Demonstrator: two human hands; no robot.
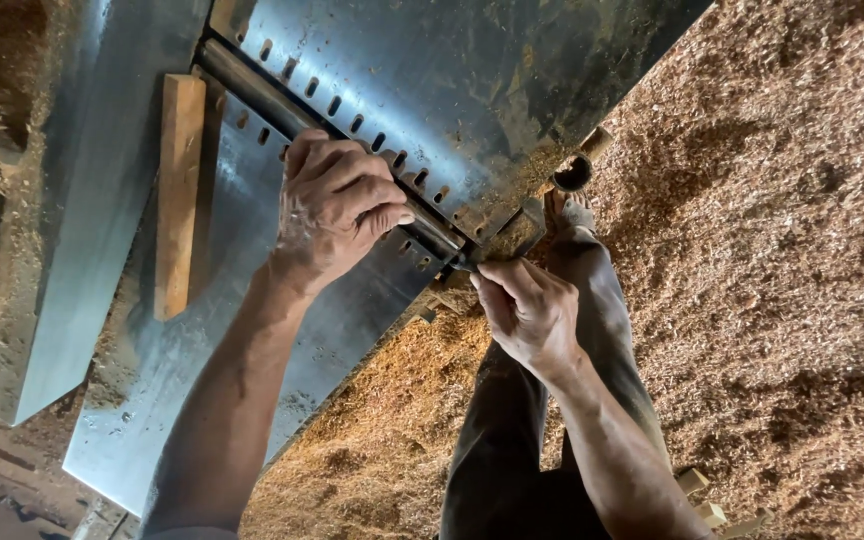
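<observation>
- Two hands work at a long round cutter bar (282,110) in the gap between two shiny metal table plates (452,90); the bar runs from upper left down to lower right
- The left hand (337,205) is closed around the bar
- The right hand (527,310) pinches a small dark tool (464,264) at the bar's lower end
- A wooden strip (179,190) lies just beside, pointing up and down
- Sawdust (772,250) covers the floor

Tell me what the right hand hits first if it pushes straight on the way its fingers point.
Probably the end of the cutter bar in the slot; the right hand fingertips already sit there, though depth is unclear.
</observation>
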